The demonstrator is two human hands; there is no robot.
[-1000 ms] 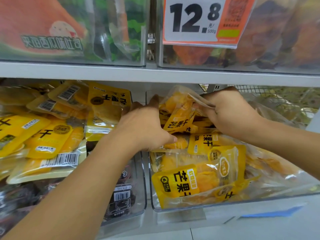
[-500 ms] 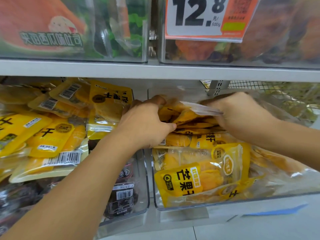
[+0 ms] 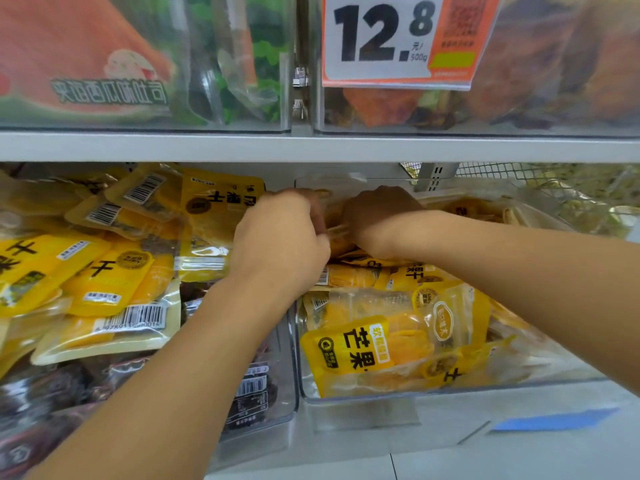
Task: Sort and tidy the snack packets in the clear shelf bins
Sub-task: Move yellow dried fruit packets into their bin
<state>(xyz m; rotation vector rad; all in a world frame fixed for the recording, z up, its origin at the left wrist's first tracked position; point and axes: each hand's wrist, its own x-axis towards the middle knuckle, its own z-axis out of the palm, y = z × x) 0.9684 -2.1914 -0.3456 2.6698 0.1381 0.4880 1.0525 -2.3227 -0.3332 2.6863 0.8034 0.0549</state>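
Both hands are reaching into the top back of the right clear bin (image 3: 346, 398) on the lower shelf; the left hand (image 3: 280, 237) is sitting with its fingers curled down over the pile of yellow snack packets (image 3: 374, 341), and it is pinching the edge of a clear-ended packet (image 3: 334, 230) that is lying between the two hands; the right hand (image 3: 377, 220) is curling around the other side of that same packet, its fingertips hidden behind the packet and the left hand, so how tightly it is gripping I cannot tell; the held packet is sitting on top of the heap, just under the shelf board (image 3: 311, 147) above; below it more yellow packets are lying flat and tilted against the bin's front wall; the left clear bin (image 3: 277, 393) is holding a loose heap of yellow packets (image 3: 114, 271) over dark packets (image 3: 249, 393), some showing barcodes; on the upper shelf two more clear bins are standing side by side, the right one carrying a price tag (image 3: 398, 39) reading 12.8, the left one holding a red and green packet (image 3: 86, 64).
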